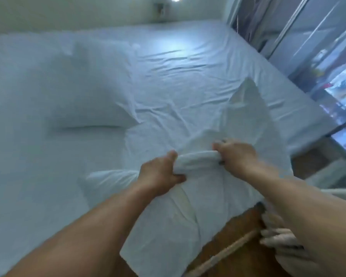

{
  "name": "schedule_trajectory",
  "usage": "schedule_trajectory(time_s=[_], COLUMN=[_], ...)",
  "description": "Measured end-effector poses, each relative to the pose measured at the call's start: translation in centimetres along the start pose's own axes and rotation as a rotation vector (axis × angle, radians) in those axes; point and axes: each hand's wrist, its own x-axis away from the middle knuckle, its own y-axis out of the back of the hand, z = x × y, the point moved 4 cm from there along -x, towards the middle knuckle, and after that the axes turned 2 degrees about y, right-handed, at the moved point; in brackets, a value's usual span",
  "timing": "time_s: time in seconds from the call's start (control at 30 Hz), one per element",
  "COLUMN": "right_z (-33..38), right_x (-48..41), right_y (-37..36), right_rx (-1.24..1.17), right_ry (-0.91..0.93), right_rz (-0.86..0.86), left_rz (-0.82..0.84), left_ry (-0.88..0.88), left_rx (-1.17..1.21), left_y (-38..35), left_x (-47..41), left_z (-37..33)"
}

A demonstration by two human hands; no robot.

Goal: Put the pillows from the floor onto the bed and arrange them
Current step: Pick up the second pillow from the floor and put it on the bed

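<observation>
Both grips clenched on one white pillow (188, 188): left hand (158, 172) and right hand (236, 152) bunch a fold of its case between them, thumbs under, knuckles up, the roll of cloth pinched tight from either end. Pillow hangs partly over the near edge of the bed (188, 62), its lower end out above the wooden floor (238, 256) at 6 o'clock, its far corner peaking up at about 1 o'clock from the hands. Two-handed hold on the slack case looks chosen to lift and swing soft bulk that offers no firm edge; gathering the cloth gives something to pull on. Judged step: hauling this pillow up onto the mattress, not yet laid flat. A second pillow (100, 82) already lies on the bed at 10 o'clock, well apart from the held one, squared toward the left side, likely the head end. Another white puffed shape (108, 182) sits just beside the left wrist at 9 o'clock; pillow or bunched bedding, cannot tell. Sheet wrinkled across the middle. Pale fringed fabric (278, 236) on the floor at 5 o'clock, under the right forearm. Frame is motion-blurred, so fine detail of the fingers is unsure. Arranging remains.
</observation>
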Motion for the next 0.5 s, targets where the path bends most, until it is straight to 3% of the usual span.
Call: schedule_trajectory(time_s=[0.1, 0.17, 0.3, 0.5], right_z=[5.8, 10.1, 16.5, 20.6], right_x=[-7.1, -10.0, -13.4, -23.7], right_y=[9.9, 12.4, 11.4, 7.4], right_rx=[0.005, 0.008, 0.018, -0.005], right_ry=[-0.019, 0.038, 0.173, 0.249], right_rz=[-0.121, -0.111, 0.001, 0.163], left_rz=[-0.09, -0.065, -0.004, -0.021], left_ry=[0.155, 0.242, 0.372, 0.518], left_rx=[0.109, 0.095, 0.0, -0.032], left_y=[10.6, 14.6, 17.6, 20.5], left_x=[-2.1, -2.5, -2.1, -6.1], left_z=[4.1, 7.5, 13.8, 24.4])
